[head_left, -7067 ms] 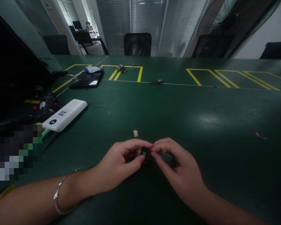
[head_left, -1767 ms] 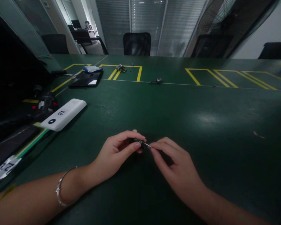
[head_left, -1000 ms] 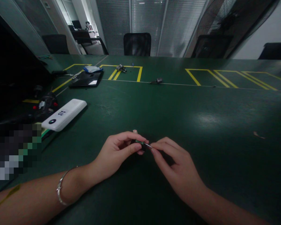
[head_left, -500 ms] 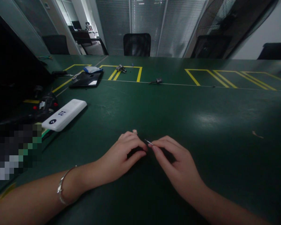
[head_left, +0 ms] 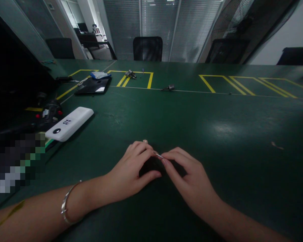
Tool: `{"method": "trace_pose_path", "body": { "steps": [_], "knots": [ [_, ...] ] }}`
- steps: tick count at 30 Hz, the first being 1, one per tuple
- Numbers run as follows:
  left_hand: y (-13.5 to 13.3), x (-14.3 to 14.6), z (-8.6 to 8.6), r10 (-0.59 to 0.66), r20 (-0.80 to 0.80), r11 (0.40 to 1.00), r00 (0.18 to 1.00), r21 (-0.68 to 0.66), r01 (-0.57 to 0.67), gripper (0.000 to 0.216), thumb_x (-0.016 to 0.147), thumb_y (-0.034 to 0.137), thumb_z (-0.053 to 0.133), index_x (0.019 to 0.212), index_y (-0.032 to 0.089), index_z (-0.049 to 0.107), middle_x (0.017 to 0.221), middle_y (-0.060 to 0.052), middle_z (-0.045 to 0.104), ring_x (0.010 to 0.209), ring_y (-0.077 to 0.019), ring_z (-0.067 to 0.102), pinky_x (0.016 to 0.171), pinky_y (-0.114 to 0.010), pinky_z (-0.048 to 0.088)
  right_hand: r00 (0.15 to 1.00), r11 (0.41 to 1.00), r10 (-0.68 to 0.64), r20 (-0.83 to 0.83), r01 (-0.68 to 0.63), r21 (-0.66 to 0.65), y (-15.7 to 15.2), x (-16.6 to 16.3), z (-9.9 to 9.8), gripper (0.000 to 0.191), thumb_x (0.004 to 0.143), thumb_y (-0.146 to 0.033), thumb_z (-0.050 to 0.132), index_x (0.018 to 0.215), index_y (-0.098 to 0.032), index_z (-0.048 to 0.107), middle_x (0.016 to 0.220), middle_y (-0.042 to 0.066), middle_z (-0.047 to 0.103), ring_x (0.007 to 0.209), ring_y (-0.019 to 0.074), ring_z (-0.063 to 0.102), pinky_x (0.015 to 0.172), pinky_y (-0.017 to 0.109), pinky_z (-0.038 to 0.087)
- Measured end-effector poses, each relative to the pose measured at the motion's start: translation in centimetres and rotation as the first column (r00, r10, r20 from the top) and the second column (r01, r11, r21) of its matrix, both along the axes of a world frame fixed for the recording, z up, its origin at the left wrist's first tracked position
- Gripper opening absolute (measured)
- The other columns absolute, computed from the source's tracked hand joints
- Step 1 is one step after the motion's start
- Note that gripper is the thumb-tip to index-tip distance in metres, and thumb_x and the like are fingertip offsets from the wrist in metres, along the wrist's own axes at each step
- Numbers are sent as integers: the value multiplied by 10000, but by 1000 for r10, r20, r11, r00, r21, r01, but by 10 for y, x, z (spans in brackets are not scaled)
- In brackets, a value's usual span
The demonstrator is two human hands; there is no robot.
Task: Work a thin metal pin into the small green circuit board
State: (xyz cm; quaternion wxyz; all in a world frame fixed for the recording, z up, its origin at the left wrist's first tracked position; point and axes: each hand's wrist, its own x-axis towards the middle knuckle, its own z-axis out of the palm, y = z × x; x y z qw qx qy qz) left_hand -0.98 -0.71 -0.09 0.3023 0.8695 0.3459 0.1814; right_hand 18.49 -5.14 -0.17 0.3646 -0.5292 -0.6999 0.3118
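Note:
A thin, shiny metal stick [head_left: 159, 156] is pinched between the thumb and forefinger of my right hand [head_left: 192, 173]; its exact kind is too small to tell. The far end points at the fingertips of my left hand [head_left: 137, 164] and appears to touch them. That hand rests over the table with its thumb stretched out, apart from the bent fingers. A small pale piece [head_left: 145, 141] shows just beyond the left knuckles, partly hidden by them. Around my left wrist is a silver bracelet [head_left: 64, 205].
On the green table [head_left: 151, 114], a white power bank [head_left: 70, 123] marked 22 lies at the left. Behind it are a black flat case [head_left: 92, 86] and a blue-and-white packet [head_left: 100, 74]. Small metal parts [head_left: 130, 74] and a dark metal piece [head_left: 169, 87] lie farther back.
My left thumb has spread away from the fingers, and the left fingers have lifted slightly. The stick's tip now meets the left fingertips instead of standing just short of them.

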Motion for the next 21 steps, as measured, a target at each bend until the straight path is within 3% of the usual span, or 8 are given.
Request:
{"method": "trace_pose_path", "body": {
  "steps": [4,7,13,21],
  "knots": [
    [-2,2,-1,75,-48,997,996,28,-73,544,778,592,675,1100,172,549,1137,-136,568,1077,-324,475,917,-489,402,997,1000,6,77,-5,-3,1,1,-2,128,914,-180,559,961,-212,673,921,42,652,860,201,635,737,352,508],
    [-3,1,-2,89,-96,994,991,70,-83,619,704,649,707,1059,164,557,1172,-164,563,1089,-361,465,909,-521,391,989,1000,3,148,-1,-17,2,1,-2,184,879,-114,559,1000,-211,657,946,47,648,878,216,633,738,372,511],
    [-3,1,-1,55,-118,994,991,100,-43,304,806,354,679,1029,193,550,1135,-121,585,1101,-335,456,916,-489,379,986,998,62,156,-63,1,3,2,-4,342,837,-34,533,1095,-241,621,1047,42,658,964,217,619,819,388,509],
    [-5,3,1,-14,-43,998,999,68,16,257,770,194,625,1013,180,544,1064,-76,584,1049,-259,486,986,-447,355,966,995,84,245,-92,22,2,4,-8,403,847,-65,524,1205,-244,572,1111,41,696,960,235,621,864,438,495]
  ]
}}
